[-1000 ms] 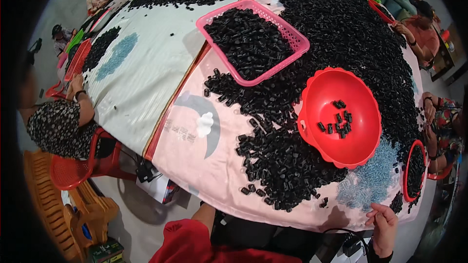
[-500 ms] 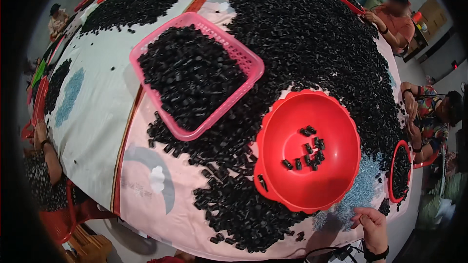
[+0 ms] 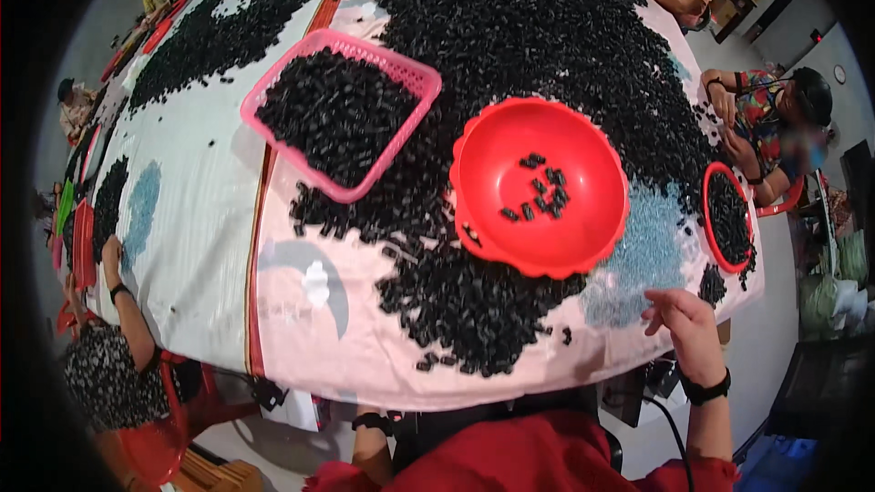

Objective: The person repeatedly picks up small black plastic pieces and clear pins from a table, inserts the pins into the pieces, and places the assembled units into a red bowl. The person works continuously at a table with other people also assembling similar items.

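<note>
My right hand (image 3: pixel 685 333) is over the table's near right edge, beside a spread of tiny pale-blue pieces (image 3: pixel 641 241). Its fingers are loosely bent and apart, with nothing visible in them. Below the near edge shows my left forearm with a dark wristband (image 3: pixel 372 421); the left hand's fingers are hidden by the table. A red scalloped bowl (image 3: pixel 583 219) stands in front of me, with several small black cylindrical parts (image 3: pixel 550 196) on its bottom. More black parts (image 3: pixel 474 310) lie heaped on the cloth beside it.
A pink perforated basket (image 3: pixel 342 191) full of black parts stands left of the bowl. A large black heap (image 3: pixel 519 27) covers the far table. A red tray (image 3: pixel 708 214) lies at the right, near a co-worker (image 3: pixel 775 118). Another person (image 3: pixel 109 364) sits at the left.
The view has shifted, so the table's near edge and my red clothing now show. My right hand's fingers have spread a little. The bowl holds the same cluster of black parts.
</note>
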`<state>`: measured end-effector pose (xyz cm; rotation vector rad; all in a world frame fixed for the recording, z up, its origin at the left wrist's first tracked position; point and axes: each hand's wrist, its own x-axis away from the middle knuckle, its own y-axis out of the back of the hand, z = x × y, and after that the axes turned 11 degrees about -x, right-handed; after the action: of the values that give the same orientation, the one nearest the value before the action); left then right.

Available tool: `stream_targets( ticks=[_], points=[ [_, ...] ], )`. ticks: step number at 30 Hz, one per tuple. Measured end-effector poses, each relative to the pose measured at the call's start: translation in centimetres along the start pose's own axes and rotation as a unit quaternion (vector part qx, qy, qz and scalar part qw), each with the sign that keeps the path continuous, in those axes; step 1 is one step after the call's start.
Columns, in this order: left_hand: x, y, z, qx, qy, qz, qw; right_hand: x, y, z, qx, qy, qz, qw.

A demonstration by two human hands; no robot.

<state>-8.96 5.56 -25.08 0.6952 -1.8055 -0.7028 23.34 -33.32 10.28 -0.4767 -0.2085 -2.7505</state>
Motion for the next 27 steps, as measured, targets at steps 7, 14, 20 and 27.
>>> stream_targets(
  ticks=[7, 14, 20, 27],
  points=[
    [4.0, 5.4, 4.2, 0.09, -0.082, 0.039, 0.992, 2.8, -0.1, -4.0, -0.055, 0.008, 0.053, 0.997],
    [22.7, 17.1, -8.8, 0.052, -0.165, 0.137, 0.975, 4.0, 0.0, -7.1, 0.103, 0.069, 0.175, 0.977],
    [25.8, 8.8, -23.1, 0.071, -0.587, -0.037, 0.806, 2.5, -1.1, -8.1, 0.272, 0.204, 0.184, 0.922],
    [25.1, 3.8, -28.9, -0.094, -0.614, -0.187, 0.761, -0.5, -1.1, -9.4, 0.359, 0.361, 0.054, 0.859]
  ],
)
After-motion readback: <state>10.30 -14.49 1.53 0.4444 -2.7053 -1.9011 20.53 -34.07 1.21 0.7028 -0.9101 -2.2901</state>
